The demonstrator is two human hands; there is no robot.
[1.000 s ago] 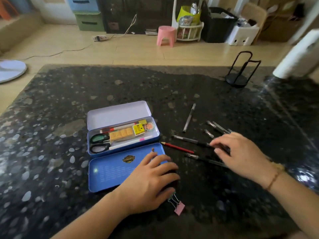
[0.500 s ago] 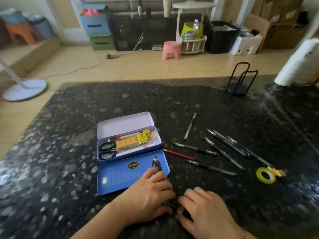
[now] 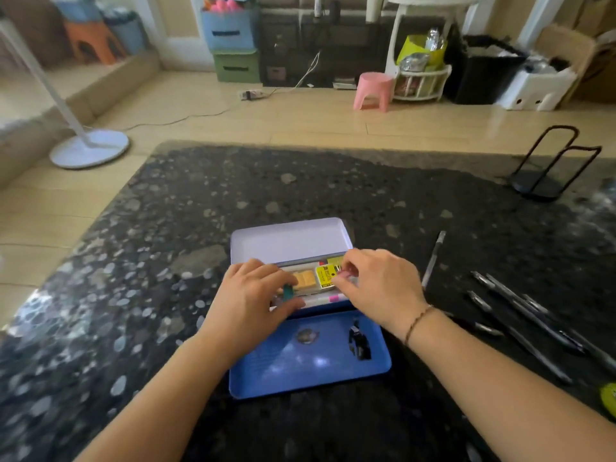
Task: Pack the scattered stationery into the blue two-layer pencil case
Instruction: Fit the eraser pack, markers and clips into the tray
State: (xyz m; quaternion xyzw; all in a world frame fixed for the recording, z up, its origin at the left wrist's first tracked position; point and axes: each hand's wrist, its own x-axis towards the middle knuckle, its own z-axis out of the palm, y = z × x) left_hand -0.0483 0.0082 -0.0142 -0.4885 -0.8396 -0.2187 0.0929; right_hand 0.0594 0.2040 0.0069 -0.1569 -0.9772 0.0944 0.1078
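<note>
Blue metal case (image 3: pixel 310 371) lies open on speckled stone table (image 3: pixel 333 195); left hand (image 3: pixel 253 301) pinches a teal clip (image 3: pixel 287 291) – right hand (image 3: pixel 380 285) pinches a pink clip (image 3: pixel 343 272) over the tray; pens (image 3: pixel 520 315) well right.

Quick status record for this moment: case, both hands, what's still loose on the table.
case: blue pencil case open, lid tipped back
case contents: yellow box, orange block, white pen
left hand: left hand over the tray, pinching a small teal clip
right hand: right hand over the tray, pinching a small pinkish item, blurred
still loose: several pens and a green tape roll on the table
</note>
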